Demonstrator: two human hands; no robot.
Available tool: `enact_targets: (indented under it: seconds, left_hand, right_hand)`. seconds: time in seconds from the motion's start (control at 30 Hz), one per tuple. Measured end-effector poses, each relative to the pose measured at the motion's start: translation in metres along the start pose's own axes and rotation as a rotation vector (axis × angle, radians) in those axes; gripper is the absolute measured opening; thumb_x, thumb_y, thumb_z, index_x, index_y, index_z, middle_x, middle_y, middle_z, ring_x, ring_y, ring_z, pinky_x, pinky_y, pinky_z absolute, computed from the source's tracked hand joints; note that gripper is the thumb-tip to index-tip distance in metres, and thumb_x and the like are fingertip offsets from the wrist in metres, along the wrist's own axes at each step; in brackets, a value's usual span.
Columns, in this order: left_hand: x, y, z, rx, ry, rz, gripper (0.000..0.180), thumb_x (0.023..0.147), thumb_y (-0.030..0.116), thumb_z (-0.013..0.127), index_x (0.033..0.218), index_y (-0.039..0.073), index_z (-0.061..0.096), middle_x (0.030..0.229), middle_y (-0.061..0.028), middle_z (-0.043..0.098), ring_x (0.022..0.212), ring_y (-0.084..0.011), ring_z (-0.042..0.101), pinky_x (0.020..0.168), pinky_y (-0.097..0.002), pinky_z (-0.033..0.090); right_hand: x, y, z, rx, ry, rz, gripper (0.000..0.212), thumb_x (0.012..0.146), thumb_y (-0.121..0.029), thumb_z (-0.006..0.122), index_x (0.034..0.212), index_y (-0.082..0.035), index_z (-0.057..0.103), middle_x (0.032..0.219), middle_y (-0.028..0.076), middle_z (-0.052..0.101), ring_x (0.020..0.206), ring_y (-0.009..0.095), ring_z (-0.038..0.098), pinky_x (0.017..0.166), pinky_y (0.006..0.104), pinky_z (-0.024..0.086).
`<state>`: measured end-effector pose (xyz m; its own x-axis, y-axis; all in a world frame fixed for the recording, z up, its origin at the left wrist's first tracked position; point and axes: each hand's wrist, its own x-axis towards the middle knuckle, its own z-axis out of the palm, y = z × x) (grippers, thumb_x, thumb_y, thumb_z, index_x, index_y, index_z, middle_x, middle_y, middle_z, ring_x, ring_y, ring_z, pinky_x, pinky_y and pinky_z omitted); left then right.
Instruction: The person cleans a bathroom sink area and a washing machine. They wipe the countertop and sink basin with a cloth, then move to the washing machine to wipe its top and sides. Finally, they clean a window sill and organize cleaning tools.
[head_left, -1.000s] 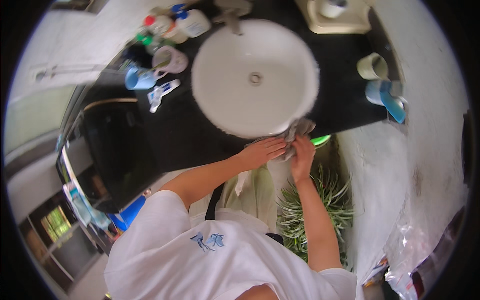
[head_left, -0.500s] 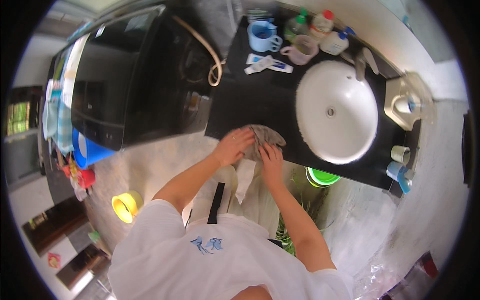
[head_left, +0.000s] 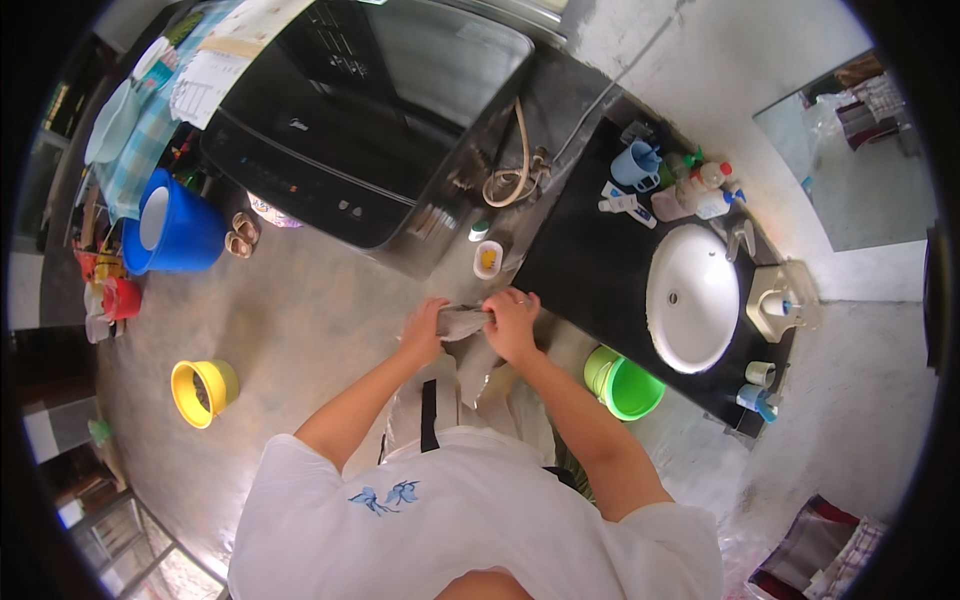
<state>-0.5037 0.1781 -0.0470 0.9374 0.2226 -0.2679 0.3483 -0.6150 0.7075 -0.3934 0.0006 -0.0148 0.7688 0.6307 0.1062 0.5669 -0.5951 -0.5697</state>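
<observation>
A grey-brown cloth (head_left: 463, 322) is stretched between my two hands in front of my body. My left hand (head_left: 424, 328) grips its left end, fingers wrapped round it. Its right end is held in my right hand (head_left: 513, 320), which is beside the near left edge of the black countertop (head_left: 575, 240). The cloth looks bunched and folded, and some of it is hidden behind my fingers. Set into the counter to the right is a white oval sink (head_left: 690, 320) with a faucet (head_left: 740, 240) behind it.
Cups, toothpaste tubes (head_left: 628, 205) and bottles crowd the counter's back. A black washing machine (head_left: 340, 130) stands at the left. On the floor are a green bucket (head_left: 600, 370), a yellow bucket (head_left: 225, 380), a blue tub (head_left: 195, 240) and a small white dish (head_left: 488, 258).
The cloth has come off the countertop and is now held up between both hands. My view has turned left, showing more of the washing machine and floor.
</observation>
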Motion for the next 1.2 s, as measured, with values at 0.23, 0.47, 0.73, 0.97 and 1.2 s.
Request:
enact_targets:
  seconds: [0.23, 0.47, 0.73, 0.97, 1.2]
  left_hand:
    - [-0.072, -0.002, -0.055, -1.204, 0.027, -0.976, 0.096, 0.086, 0.052, 0.060, 0.154, 0.012, 0.005, 0.156, -0.0206, 0.012, 0.140, -0.0452, 0.023, 0.101, -0.0645, 0.036]
    - [-0.113, 0.029, -0.055, -1.929, -0.043, -0.707, 0.096, 0.085, 0.069, 0.052, 0.149, 0.006, 0.020, 0.153, -0.0193, 0.024, 0.133, -0.0414, 0.037, 0.102, -0.0601, 0.038]
    - [-0.186, 0.028, -0.005, -1.765, 0.379, -0.713, 0.026, 0.093, 0.034, 0.061, 0.097, 0.009, 0.064, 0.088, -0.0098, 0.067, 0.075, -0.0203, 0.065, 0.060, -0.0359, 0.055]
    - [-0.241, 0.100, -0.048, -2.158, 0.268, -0.406, 0.070, 0.083, 0.072, 0.051, 0.126, 0.018, 0.059, 0.119, -0.0035, 0.064, 0.106, -0.0200, 0.059, 0.089, -0.0400, 0.048]
    - [-0.278, 0.073, -0.059, -1.994, 0.391, -0.415, 0.036, 0.085, 0.028, 0.060, 0.116, 0.010, 0.059, 0.107, -0.0079, 0.065, 0.104, -0.0253, 0.059, 0.085, -0.0439, 0.047]
  right_hand:
    - [0.016, -0.099, -0.009, 0.425, -0.118, -0.336, 0.022, 0.067, 0.001, 0.062, 0.086, -0.011, 0.057, 0.087, 0.006, 0.061, 0.089, 0.030, 0.057, 0.088, 0.0501, 0.037]
    - [-0.003, -0.141, -0.041, 0.395, -0.421, -0.673, 0.022, 0.072, 0.002, 0.059, 0.090, -0.010, 0.054, 0.090, 0.007, 0.055, 0.091, 0.031, 0.055, 0.084, 0.0471, 0.039]
    - [-0.053, -0.183, -0.094, 0.824, -1.042, -0.731, 0.018, 0.081, 0.004, 0.051, 0.096, -0.005, 0.051, 0.092, 0.011, 0.053, 0.084, 0.025, 0.053, 0.074, 0.0355, 0.043]
    - [-0.001, -0.187, -0.042, 1.087, -1.182, -0.229, 0.015, 0.086, -0.005, 0.048, 0.099, -0.006, 0.056, 0.094, 0.000, 0.058, 0.087, 0.010, 0.054, 0.078, 0.0270, 0.045]
    - [-0.042, -0.195, 0.047, 1.317, -1.477, 0.344, 0.026, 0.092, -0.016, 0.051, 0.115, -0.007, 0.060, 0.107, 0.004, 0.063, 0.103, 0.014, 0.058, 0.089, 0.0302, 0.047]
